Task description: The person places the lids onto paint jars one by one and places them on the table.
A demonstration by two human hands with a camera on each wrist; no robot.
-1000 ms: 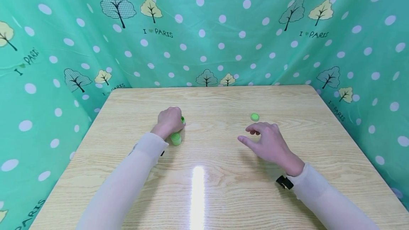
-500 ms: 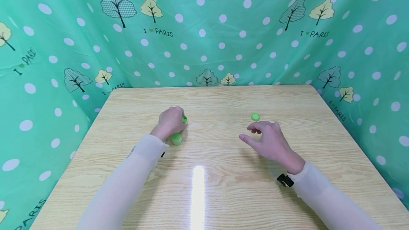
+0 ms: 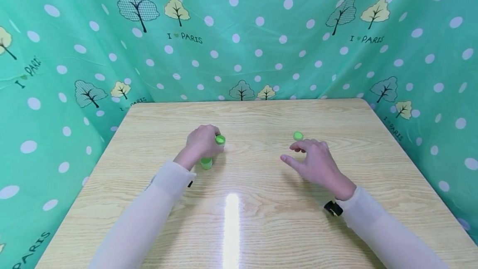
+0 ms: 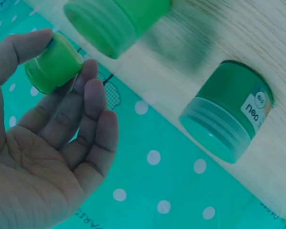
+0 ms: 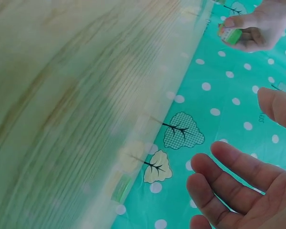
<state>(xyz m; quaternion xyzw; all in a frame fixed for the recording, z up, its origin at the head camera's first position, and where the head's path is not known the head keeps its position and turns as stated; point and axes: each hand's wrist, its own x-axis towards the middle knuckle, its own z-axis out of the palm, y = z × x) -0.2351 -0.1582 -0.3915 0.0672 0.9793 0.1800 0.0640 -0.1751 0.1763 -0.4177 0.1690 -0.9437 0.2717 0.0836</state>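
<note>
My left hand pinches a small green jar between thumb and fingers; the left wrist view shows this jar tilted. In that view a light green jar lies at the top and a darker green jar with a white label at the right, neither touched by the fingers. The head view shows one green jar just below my left wrist; the other is hidden there. My right hand hovers with thumb and fingers apart, holding nothing, near a round green item beyond its fingertips.
The wooden table has a bright light reflection near its front middle. A green dotted cloth with printed trees hangs behind it and along both sides.
My left hand has shifted slightly right with the jar, and more of the jar's green top shows. My right hand has moved only a little.
</note>
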